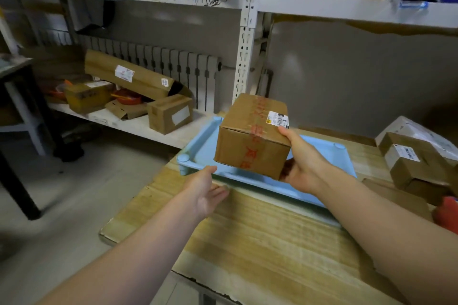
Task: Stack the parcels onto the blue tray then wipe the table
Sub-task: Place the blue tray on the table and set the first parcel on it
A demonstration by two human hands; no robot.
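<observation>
Forearms reach in from the near edge over the pale wooden desk (pixel 260 242), whose front stretch lies bare of parcels. The left hand (pixel 205 190) hangs open with fingers straight and palm turned inward, just beside the near left corner of the shallow light-blue plastic tray (pixel 198 153); whether it touches the rim I cannot tell. The right hand (pixel 301 163) grips the brown cardboard parcel with red printed tape (pixel 250 138) at its right end, thumb on the top edge near the white label and fingers curled under the base, holding it tilted above the tray, seemingly not yet set down. The box looks stiff and square-edged, and light enough for one hand, so a hold across opposite faces or under the base should serve; the tape strip may be slick. Further right on the desk wait a stack of brown boxes with a white label (pixel 411 163) and a red object (pixel 447 213), cut off by the frame. Behind stand white metal shelves (pixel 245 57) holding more cartons.
</observation>
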